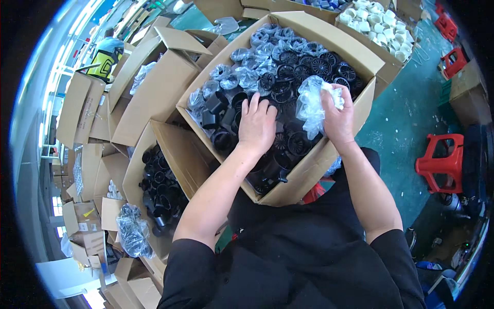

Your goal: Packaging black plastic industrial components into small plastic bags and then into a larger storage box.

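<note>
Crumpled clear plastic [311,105] pinched in right hand [338,121]; left hand [256,126] spread on black parts [320,66], grip cannot be told.
Plastic held over open carton [298,181], contents unclear. Far-left parts [248,78] already wrapped; many spoked and cup-shaped ones left bare, so partway, apparently. No brand or writing can be read; side carton's [87,216] markings too small.
</note>
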{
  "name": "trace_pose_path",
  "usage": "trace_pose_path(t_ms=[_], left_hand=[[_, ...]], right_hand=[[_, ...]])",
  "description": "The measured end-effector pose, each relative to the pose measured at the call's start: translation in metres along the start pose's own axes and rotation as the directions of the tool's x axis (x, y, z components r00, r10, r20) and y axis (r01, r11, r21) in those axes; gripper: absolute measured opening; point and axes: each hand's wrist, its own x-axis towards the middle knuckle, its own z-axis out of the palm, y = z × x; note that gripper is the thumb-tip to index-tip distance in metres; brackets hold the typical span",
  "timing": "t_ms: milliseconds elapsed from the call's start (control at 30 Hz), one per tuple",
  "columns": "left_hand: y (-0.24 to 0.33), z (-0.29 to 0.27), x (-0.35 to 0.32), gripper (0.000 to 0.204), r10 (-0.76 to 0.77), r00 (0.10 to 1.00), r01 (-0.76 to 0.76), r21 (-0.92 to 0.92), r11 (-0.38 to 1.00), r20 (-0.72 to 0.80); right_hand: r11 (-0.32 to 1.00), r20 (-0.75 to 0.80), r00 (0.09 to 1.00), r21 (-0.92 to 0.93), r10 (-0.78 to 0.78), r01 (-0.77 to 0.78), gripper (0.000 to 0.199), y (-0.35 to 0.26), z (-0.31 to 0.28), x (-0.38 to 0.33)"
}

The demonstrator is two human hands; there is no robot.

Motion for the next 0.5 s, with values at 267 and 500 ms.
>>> trace_pose_path(t_ms=[267,500], left_hand=[[-0.022,-0.012,-0.012,0.016,-0.163,0.986,0.164,-0.069,0.984,0.031],[-0.030,-0.014,-0.004,0.011,-0.126,0.976,0.108,-0.104,0.989,-0.179]], right_hand=[[0.999,0.016,1.000,-0.048,-0.002,0.003,0.018,0.000,-0.003,0.000],[0.993,0.031,0.999,-0.118,-0.016,0.019,0.017,-0.005,-0.002,-0.004]])
